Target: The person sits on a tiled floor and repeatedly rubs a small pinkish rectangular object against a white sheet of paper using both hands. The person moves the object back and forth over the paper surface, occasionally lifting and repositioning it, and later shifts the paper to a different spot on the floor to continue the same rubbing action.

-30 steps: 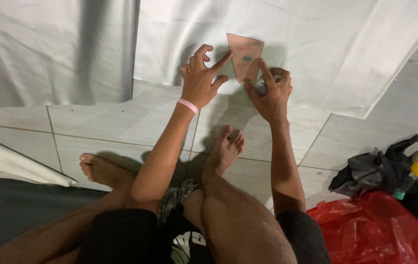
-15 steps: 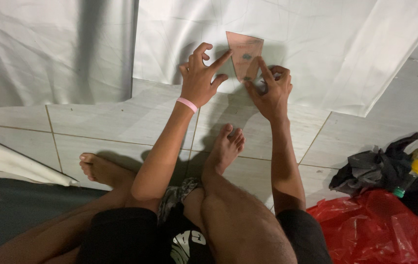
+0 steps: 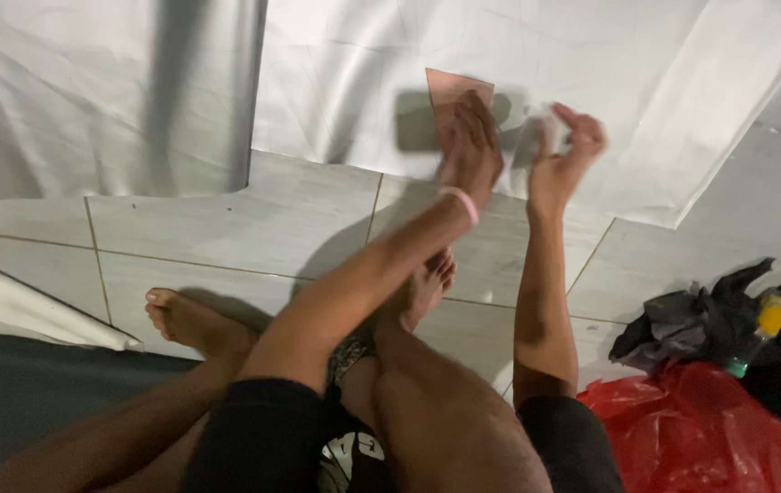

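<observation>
A small pinkish-brown square card [image 3: 452, 84] lies on a white sheet [image 3: 335, 82] spread over the tiled floor. My left hand [image 3: 471, 146], with a pink band at the wrist, rests palm down on the card's lower part and holds it in place. My right hand [image 3: 569, 153] is lifted just to the right of the card with its fingers pinched. A blurred clear film [image 3: 529, 135] seems to stretch from the card to those fingers. My bare legs and feet are folded in front of me.
Grey floor tiles [image 3: 226, 228] run below the sheet. A red plastic bag [image 3: 701, 429], a dark crumpled cloth [image 3: 682, 315] and a bottle with a yellow cap [image 3: 763, 329] lie at the right. A dark mat [image 3: 34, 402] is at lower left.
My left hand has slid right and now lies flat on the card. My right hand has come off the card and pulled away to the right, with a clear film trailing from it.
</observation>
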